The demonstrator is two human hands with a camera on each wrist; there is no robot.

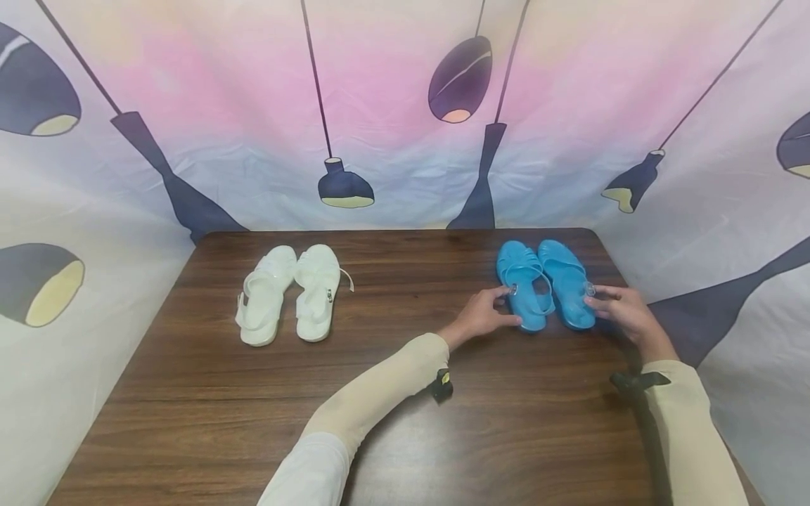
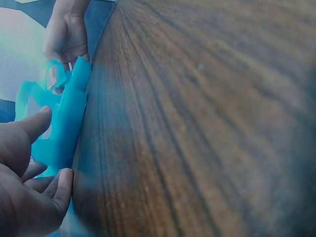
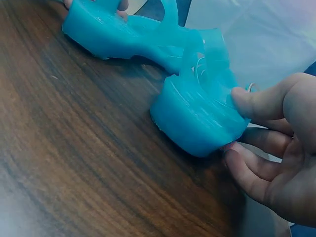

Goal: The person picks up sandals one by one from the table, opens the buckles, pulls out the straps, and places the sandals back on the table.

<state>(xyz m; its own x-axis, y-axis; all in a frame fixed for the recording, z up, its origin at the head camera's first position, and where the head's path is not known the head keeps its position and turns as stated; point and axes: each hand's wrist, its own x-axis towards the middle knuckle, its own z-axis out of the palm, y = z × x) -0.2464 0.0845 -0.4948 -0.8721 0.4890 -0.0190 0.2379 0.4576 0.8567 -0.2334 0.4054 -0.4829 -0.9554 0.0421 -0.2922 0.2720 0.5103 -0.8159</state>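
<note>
A pair of blue sandals stands at the right of the table, toes toward the back edge. My left hand grips the left blue sandal by its outer side, thumb near the heel and fingers by the strap. On the other side, my right hand pinches the right blue sandal along its outer edge. The right wrist view shows the thumb on top of that sandal's heel and the fingers low at its side. Both soles sit at the table surface, heels slightly apart.
A pair of white sandals, one left and one right, stands at the table's left, a loose strap sticking out. The brown wooden table meets a cloth backdrop with printed lamps at its back edge and sides.
</note>
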